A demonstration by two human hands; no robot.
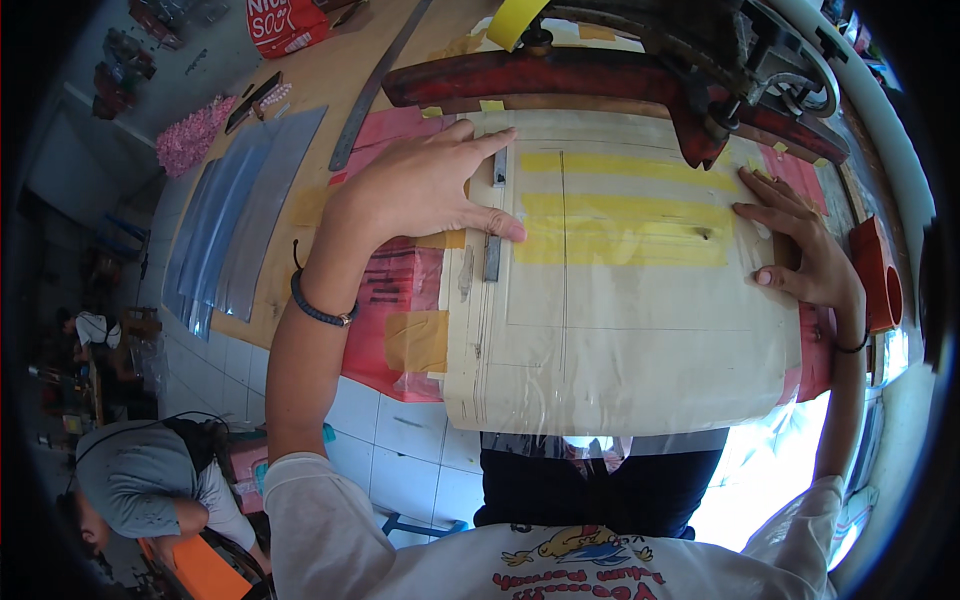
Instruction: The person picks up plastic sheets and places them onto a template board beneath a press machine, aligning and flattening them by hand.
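A clear plastic sheet (640, 370) lies over a beige board with ruled lines and yellow tape strips (625, 215). Its near edge hangs a little past the work surface. My left hand (425, 180) is spread on the sheet's left side, thumb and forefinger apart beside two small dark metal stops (492, 258). On the right side, my right hand (805, 245) rests with fingers spread and fingertips touching the sheet. Neither hand grips anything. Just beyond the hands stretches the red metal bar (560, 82) of a press-like machine.
A steel ruler (375, 90) and a stack of clear bluish plastic sheets (245, 210) lie to the left. Nearby are a phone (253, 103) and pink beaded material (195, 135). An orange-red container (877, 275) stands at right. A seated person (145, 480) is at lower left.
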